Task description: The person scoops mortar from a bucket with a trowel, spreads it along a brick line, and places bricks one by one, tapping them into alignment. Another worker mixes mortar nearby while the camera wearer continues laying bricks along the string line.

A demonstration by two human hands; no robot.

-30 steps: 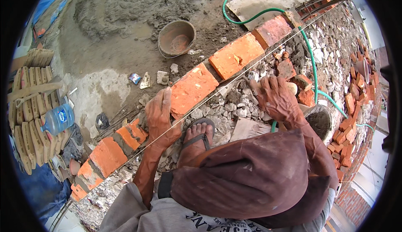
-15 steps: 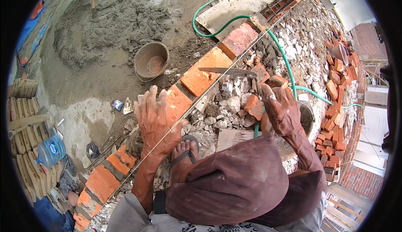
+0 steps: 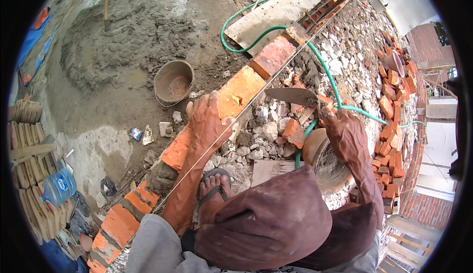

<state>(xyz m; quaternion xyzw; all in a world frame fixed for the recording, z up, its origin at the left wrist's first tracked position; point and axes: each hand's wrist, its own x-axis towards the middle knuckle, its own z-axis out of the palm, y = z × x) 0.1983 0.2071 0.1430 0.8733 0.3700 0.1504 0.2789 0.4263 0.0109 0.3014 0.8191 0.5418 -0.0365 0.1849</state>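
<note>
My left hand [image 3: 208, 124] lies over an orange brick [image 3: 176, 149] in the low brick course, its bent fingers on the far side and thumb on the near side. Much of that brick is hidden beneath the hand. Just beyond the fingertips sits another orange brick [image 3: 241, 91]. In my right hand [image 3: 343, 130] is a trowel [image 3: 290, 95], its blade pointing left above the rubble, just on the near side of the taut string line [image 3: 217, 140]. Below the right hand stands a bucket [image 3: 315, 147] with grey mortar in it.
A second bucket [image 3: 174, 82] stands beyond the course, near a wide patch of wet mortar [image 3: 133, 36]. A green hose [image 3: 327, 66] crosses the course and rubble [image 3: 268, 125]. Loose bricks [image 3: 389, 110] are piled at right; a water jug [image 3: 58, 187] lies among sacks at left.
My left hand has moved up along the course, its fingers now less spread. The trowel has drawn back to the right from over the orange brick, showing more of its blade face.
</note>
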